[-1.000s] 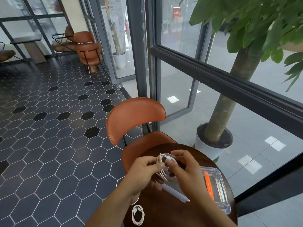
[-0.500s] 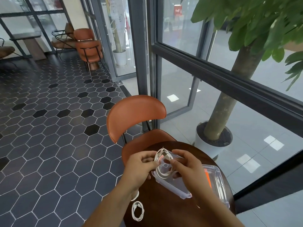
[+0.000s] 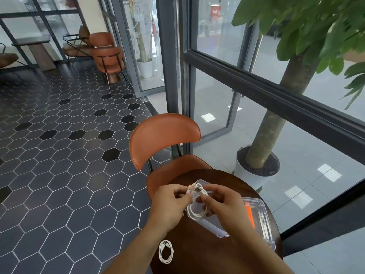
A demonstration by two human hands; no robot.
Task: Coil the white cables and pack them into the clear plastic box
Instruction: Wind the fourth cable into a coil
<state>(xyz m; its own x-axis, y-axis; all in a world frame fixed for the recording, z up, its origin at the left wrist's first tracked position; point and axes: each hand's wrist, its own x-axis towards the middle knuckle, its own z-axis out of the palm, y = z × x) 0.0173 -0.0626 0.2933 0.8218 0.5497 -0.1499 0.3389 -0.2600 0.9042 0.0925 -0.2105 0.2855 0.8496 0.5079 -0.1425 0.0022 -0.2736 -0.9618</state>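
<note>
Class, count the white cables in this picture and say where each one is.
2. The held cable is pinched by the left hand and right hand above the clear box. The loose cable lies coiled on the table by the left forearm. Others may hide under the hands.

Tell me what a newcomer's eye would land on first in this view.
Both hands at bottom centre draw the eye: the left hand and right hand pinch a coiled white cable over the dark round table, with the clear plastic box just right of them. A second coiled cable lies on the table nearer the person, and an orange chair stands behind the table.
</note>
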